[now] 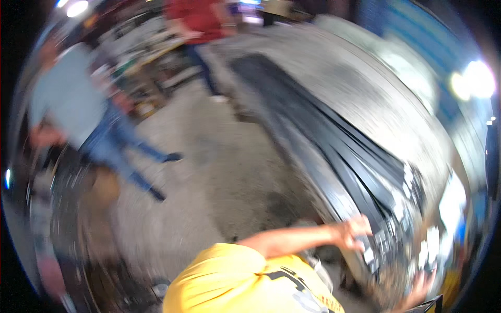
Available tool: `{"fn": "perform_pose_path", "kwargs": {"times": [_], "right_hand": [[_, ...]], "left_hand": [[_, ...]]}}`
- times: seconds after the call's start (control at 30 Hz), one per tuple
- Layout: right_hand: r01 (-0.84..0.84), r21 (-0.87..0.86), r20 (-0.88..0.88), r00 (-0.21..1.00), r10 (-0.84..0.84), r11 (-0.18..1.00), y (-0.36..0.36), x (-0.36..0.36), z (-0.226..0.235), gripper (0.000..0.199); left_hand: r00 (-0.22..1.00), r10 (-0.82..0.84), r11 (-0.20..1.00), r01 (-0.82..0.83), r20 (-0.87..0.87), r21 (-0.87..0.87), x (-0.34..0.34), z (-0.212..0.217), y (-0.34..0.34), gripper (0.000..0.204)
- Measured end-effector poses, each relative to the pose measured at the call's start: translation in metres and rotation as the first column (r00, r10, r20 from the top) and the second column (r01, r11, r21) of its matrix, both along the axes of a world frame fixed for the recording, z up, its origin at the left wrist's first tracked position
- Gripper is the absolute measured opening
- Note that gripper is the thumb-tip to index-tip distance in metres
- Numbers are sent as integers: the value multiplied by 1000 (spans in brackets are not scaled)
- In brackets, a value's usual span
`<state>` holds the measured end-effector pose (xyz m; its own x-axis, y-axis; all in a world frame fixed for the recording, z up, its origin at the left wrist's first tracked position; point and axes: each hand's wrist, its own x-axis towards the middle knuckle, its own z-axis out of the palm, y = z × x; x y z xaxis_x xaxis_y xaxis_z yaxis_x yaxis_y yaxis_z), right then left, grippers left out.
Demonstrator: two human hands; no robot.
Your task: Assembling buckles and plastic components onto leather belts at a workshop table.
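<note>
My left hand [356, 232] reaches across to the right, over the near end of several long black strips [334, 141] on a raised grey slab [376, 99]. Its fingers look spread and slightly bent, with nothing visible in them; blur hides whether they touch the strips. Further right, at the lower edge, my right hand [419, 288] is up with its fingers stretched out, apart from the left. Beside the hands, the strip ends meet a cluster of small shiny and white pieces [386, 242], too smeared to make out.
A person in a light blue shirt [70, 99] bends over at the left. Another, in a red top [195, 21], stands at the far end near a cluttered bench [148, 57]. Concrete floor [209, 156] runs along the slab. A bright lamp [477, 81] glares at the right.
</note>
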<state>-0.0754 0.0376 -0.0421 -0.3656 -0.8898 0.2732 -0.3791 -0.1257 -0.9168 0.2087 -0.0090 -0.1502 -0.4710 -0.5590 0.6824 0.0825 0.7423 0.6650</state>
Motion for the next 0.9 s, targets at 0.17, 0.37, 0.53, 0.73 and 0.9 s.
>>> {"fn": "perform_pose_path", "kwargs": {"times": [0.17,0.37,0.53,0.73,0.9], "right_hand": [[83,49,176,980,-90,995,64,104,43,85],[-166,96,354,927,122,981,85,105,5,91],[-126,123,524,850,43,984,87,114,-4,77],[-115,75,856,516,-5,991,96,131,-31,39],[-116,80,881,472,-16,990,93,141,-35,36]], "left_hand": [[993,87,983,-99,80,154,12,64,21,57],[882,-375,292,404,-285,867,-17,74,25,52],[966,-180,334,240,-188,912,-27,74,25,24],[912,162,182,348,-377,920,-30,73,25,20],[909,189,215,332,-373,918,-28,60,37,22]]}}
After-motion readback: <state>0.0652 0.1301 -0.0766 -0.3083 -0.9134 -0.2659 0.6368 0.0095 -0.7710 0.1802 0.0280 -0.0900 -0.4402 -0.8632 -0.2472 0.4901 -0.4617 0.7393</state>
